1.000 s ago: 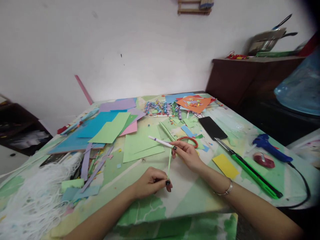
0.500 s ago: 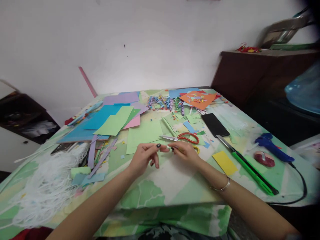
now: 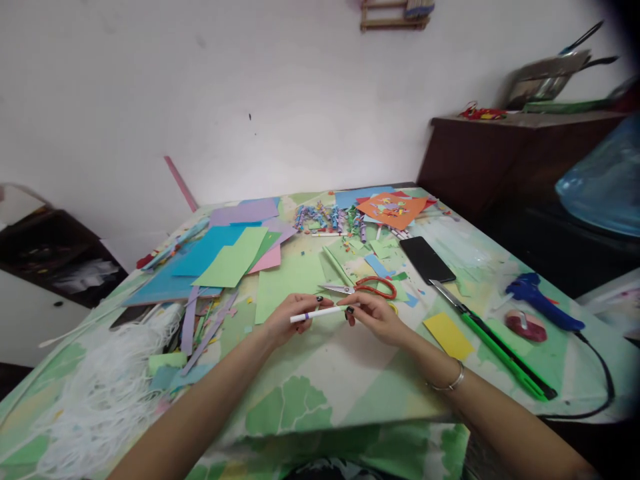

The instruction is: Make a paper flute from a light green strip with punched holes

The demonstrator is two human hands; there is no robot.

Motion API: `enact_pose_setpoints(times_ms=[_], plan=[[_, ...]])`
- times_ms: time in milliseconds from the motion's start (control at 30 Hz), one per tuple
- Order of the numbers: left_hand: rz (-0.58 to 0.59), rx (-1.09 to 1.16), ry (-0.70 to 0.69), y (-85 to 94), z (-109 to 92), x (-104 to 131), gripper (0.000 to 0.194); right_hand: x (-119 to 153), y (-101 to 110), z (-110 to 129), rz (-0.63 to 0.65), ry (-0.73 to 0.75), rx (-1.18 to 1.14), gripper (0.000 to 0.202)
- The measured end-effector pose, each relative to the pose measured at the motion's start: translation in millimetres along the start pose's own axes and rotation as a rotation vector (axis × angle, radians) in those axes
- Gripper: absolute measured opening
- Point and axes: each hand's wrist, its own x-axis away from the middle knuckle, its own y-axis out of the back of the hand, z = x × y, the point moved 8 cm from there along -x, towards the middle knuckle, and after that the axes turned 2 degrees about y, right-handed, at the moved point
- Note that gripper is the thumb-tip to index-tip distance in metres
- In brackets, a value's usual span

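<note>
A thin white stick (image 3: 319,313) with a purple band near its left end lies level between my two hands. My left hand (image 3: 290,317) is closed round its left part, fingers behind and under it. The fingers of my right hand (image 3: 373,316) pinch its right end. Just beyond my hands, red-handled scissors (image 3: 376,287) lie with their blades pointing left. Part of a yellow handle shows behind my right hand. A light green sheet (image 3: 290,275) and a rolled green paper (image 3: 337,265) rest behind the scissors.
Coloured sheets (image 3: 235,257) and white string (image 3: 110,387) are on the left. To the right lie a phone (image 3: 427,259), yellow paper (image 3: 449,336), a green cutter (image 3: 505,353) and a blue glue gun (image 3: 543,300). Curled paper pieces (image 3: 333,217) sit at the back.
The white stick now shows plainly between my hands, where it was not visible before. My left fingers have closed in on it. The view has tilted slightly upward.
</note>
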Motion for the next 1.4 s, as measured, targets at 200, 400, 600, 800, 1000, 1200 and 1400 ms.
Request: enact_pose_setpoints(times_ms=[200,400,600,800,1000,1200,1400], plan=[[-0.108,0.246,-0.196,-8.4,-18.9,2.8,0.027,-20.4,11.3,18.2,-0.182,0.018,0.000,0.027],[-0.082,0.163,-0.334,-8.6,-81.0,6.5,0.032,-63.2,27.4,47.0,-0.332,0.060,0.011,0.027],[-0.145,-0.107,-0.430,-5.1,-145.9,16.3,0.039,-106.5,40.8,70.9,-0.434,0.143,-0.007,0.027],[-0.192,-0.275,-0.400,8.4,-160.7,15.1,0.040,-119.7,36.7,71.1,-0.437,0.137,-0.001,0.026],[0.054,-0.220,-0.368,7.3,-151.9,9.1,0.026,-114.7,46.9,67.8,-0.508,0.145,-0.046,0.027],[0.140,0.065,-0.406,49.2,-151.6,5.1,0.028,-109.0,40.7,81.5,-0.469,0.133,-0.396,0.020],[-0.055,-0.147,-0.396,54.0,-141.6,-16.4,0.037,-107.4,10.7,87.5,-0.325,0.027,-0.707,0.015]])
